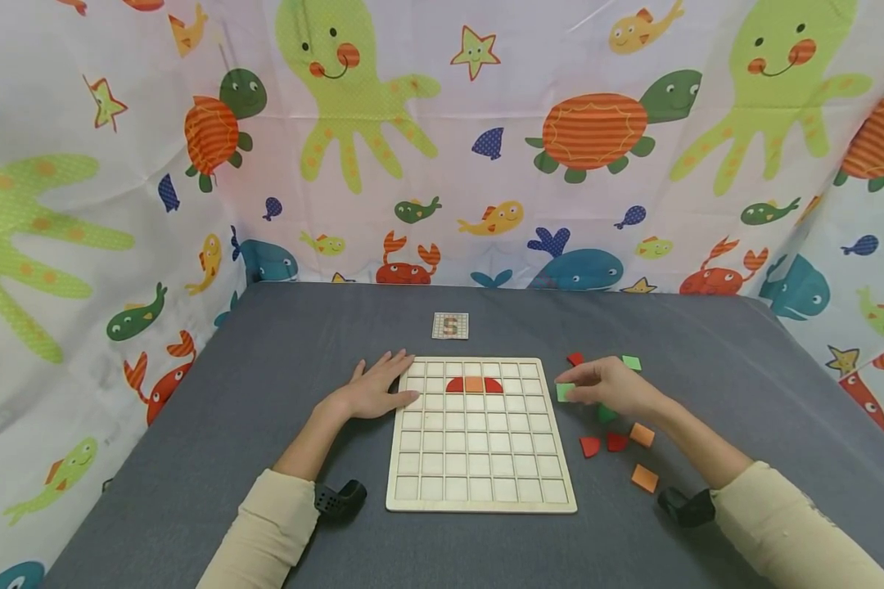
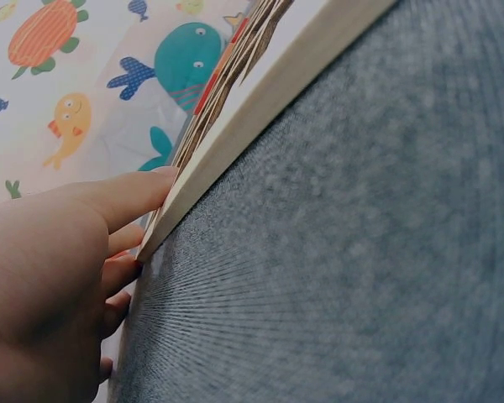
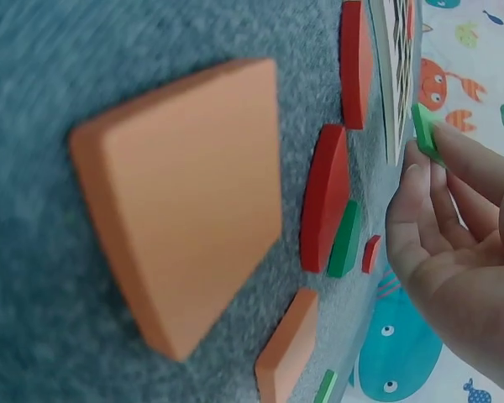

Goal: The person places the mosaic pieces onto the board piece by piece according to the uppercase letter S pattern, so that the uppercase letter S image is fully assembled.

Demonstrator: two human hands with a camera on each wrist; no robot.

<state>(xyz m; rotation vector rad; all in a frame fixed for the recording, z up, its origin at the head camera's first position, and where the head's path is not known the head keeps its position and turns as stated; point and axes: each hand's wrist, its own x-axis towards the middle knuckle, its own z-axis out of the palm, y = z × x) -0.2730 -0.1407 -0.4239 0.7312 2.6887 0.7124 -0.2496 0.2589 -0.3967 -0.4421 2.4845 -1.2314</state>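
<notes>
A wooden grid board (image 1: 481,505) lies on the grey table. Near its top edge sit an orange square tile (image 1: 474,384) and two red rounded tiles, one on each side of it. My left hand (image 1: 374,388) rests at the board's upper left corner, fingers extended, with the thumb on the rim in the left wrist view. Just right of the board, my right hand (image 1: 615,386) pinches a light green square tile (image 1: 564,393) between thumb and fingers. In the right wrist view that green tile (image 3: 425,133) is held up off the cloth.
Loose tiles lie right of the board: orange squares (image 1: 644,478), red pieces (image 1: 590,446), a dark green one (image 1: 606,414) and a light green one (image 1: 632,362). A small pattern card (image 1: 451,325) lies behind the board. A printed sea-animal curtain (image 1: 427,131) surrounds the table.
</notes>
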